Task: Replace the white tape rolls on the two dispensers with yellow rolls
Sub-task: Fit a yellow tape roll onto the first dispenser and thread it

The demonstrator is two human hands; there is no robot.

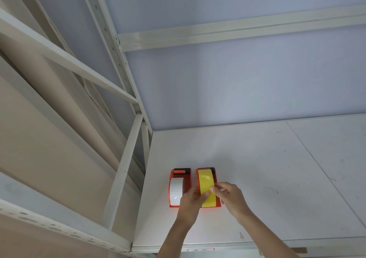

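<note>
Two orange tape dispensers stand side by side near the left edge of a white shelf board (257,178). The left dispenser (174,173) carries a white tape roll (175,191). The right dispenser (217,180) carries a yellow tape roll (206,180). My left hand (191,202) pinches the yellow roll from its left side, thumb on the front face. My right hand (230,197) grips the same roll from the right, fingertips touching its surface. The lower part of the roll is partly hidden by my fingers.
The shelf board sits inside a white metal rack with upright posts (126,170) and diagonal braces on the left. A pale blue wall (237,89) closes the back. The board's front edge (217,247) runs just below my forearms. The board stretches away to the right of the dispensers.
</note>
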